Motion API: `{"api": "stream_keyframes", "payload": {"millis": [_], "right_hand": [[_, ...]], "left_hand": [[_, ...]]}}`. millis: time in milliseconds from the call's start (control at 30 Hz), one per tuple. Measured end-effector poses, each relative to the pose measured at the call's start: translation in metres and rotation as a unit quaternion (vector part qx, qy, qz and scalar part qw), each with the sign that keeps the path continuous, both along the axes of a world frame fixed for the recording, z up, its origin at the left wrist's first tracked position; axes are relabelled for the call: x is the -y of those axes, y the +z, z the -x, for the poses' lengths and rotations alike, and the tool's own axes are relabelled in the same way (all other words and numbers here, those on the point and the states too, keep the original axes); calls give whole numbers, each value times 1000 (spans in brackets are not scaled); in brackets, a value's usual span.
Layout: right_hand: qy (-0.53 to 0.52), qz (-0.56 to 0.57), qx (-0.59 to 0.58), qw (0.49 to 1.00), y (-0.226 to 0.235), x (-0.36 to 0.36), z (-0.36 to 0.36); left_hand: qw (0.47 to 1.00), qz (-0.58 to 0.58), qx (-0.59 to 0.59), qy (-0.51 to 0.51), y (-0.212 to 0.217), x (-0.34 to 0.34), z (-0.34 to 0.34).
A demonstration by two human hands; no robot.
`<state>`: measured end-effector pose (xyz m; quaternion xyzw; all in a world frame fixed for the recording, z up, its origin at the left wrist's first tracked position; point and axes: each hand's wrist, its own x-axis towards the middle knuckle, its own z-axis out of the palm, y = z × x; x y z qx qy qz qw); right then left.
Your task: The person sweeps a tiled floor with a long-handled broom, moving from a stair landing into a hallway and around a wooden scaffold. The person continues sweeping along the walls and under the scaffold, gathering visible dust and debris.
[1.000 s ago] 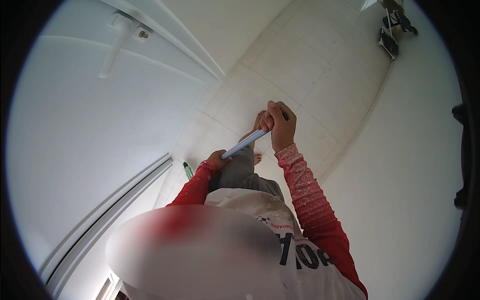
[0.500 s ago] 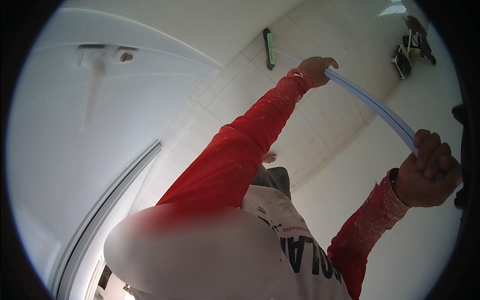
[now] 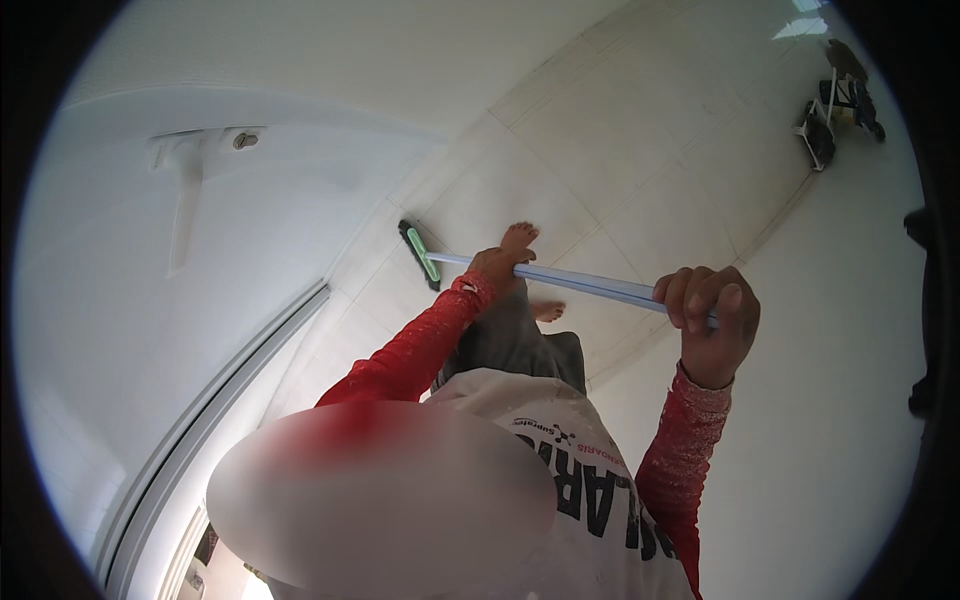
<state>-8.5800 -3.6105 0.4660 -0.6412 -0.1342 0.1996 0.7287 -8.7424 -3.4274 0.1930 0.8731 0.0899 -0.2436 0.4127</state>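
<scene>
I hold a long pale blue pole (image 3: 585, 285) with both hands. Its green and black brush head (image 3: 420, 256) rests on the white tiled floor (image 3: 620, 140) close to the wall base. My left hand (image 3: 497, 268) grips the pole lower down, near the head. My right hand (image 3: 708, 312) is closed around the upper end of the pole. My bare feet (image 3: 520, 238) stand on the tiles just behind the head. Red sleeves cover both forearms.
A white wall (image 3: 220, 290) with a framed edge (image 3: 215, 410) runs along the left. Another white wall (image 3: 840, 400) stands on the right. A small wheeled cart (image 3: 838, 100) sits far off at the top right of the floor.
The brush head has come back toward my feet. My left arm has drawn in and lowered, and the pole now lies flatter across the view.
</scene>
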Motion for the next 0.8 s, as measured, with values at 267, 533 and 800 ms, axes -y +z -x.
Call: {"api": "stream_keyframes", "payload": {"millis": [267,533,800], "right_hand": [[64,196,389,898,128,37,-49],[5,-63,251,966,178,160,-9],[2,-99,-232,968,-84,150,121]], "left_hand": [[934,223,272,58,86,109,-302],[952,113,284,-4,121,158,-176],[982,-49,-91,159,9,124,174]]}}
